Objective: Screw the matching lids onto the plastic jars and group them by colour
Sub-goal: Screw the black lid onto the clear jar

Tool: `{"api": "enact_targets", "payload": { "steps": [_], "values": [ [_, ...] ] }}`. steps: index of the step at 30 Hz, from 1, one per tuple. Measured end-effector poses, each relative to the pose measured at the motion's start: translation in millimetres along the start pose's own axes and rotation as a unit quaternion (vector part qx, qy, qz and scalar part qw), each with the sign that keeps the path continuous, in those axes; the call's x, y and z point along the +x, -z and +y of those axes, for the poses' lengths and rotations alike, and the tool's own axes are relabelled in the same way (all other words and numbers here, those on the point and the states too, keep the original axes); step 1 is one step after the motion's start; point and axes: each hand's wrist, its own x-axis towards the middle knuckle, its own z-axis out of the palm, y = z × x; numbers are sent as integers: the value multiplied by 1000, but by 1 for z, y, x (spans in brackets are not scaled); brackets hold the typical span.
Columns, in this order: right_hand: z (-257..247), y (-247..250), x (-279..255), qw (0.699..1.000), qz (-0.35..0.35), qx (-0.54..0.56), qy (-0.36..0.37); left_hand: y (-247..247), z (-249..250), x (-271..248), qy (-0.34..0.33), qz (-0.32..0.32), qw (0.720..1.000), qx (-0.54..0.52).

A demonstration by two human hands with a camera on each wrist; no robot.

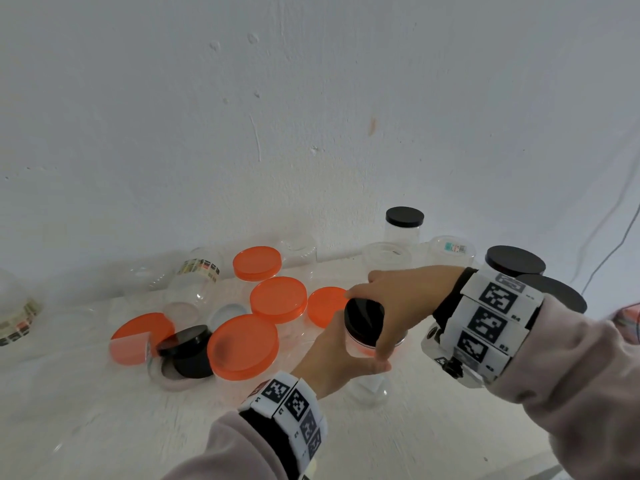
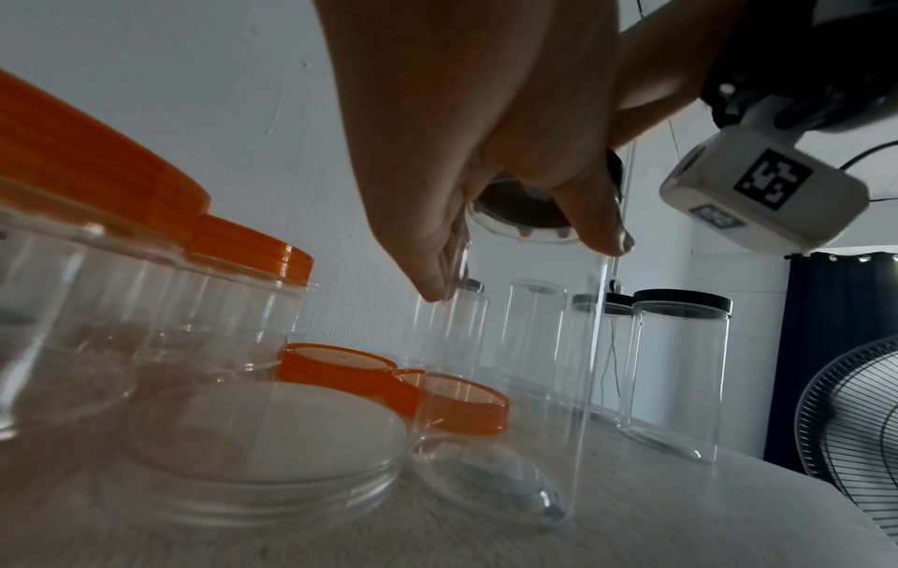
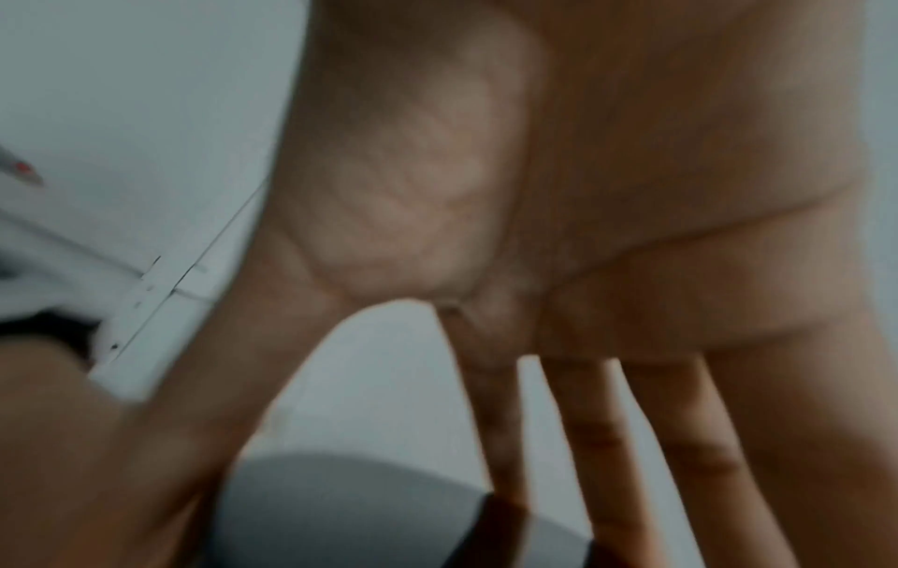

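Observation:
A tall clear jar [image 1: 369,389] stands on the white table near the middle. My left hand [image 1: 353,348] grips it just under the rim, thumb in front and fingers behind. A black lid [image 1: 362,318] sits on the jar's mouth, slightly tilted. My right hand [image 1: 372,317] comes from the right and holds the lid between index finger and thumb. The left wrist view shows my left hand [image 2: 522,265] round the jar [image 2: 534,346], with the lid [image 2: 520,209] seen from below. The right wrist view is blurred and shows only my right hand [image 3: 388,480] with spread fingers.
Orange-lidded jars [image 1: 242,346] [image 1: 278,299] [image 1: 256,263] and a loose orange lid [image 1: 327,306] stand left of the jar. Two loose black lids [image 1: 187,351] lie further left. Black-lidded jars [image 1: 404,218] [image 1: 514,259] and open clear jars [image 1: 388,258] stand at the right, against the wall.

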Motion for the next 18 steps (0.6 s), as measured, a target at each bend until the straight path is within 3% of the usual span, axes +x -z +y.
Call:
{"api": "enact_targets", "payload": {
  "steps": [5, 10, 14, 18],
  "values": [
    [4, 1, 0, 998, 31, 0, 48, -1, 1, -1, -4, 2, 1000, 0],
    [12, -12, 6, 995, 91, 37, 23, -4, 1, -3, -5, 14, 1000, -19],
    [10, -15, 5, 995, 79, 54, -2, -2, 0, -1, 0, 3, 1000, -27],
    [12, -2, 2, 998, 4, 59, 10, -2, 2, -1, 0, 2, 1000, -3]
  ]
}}
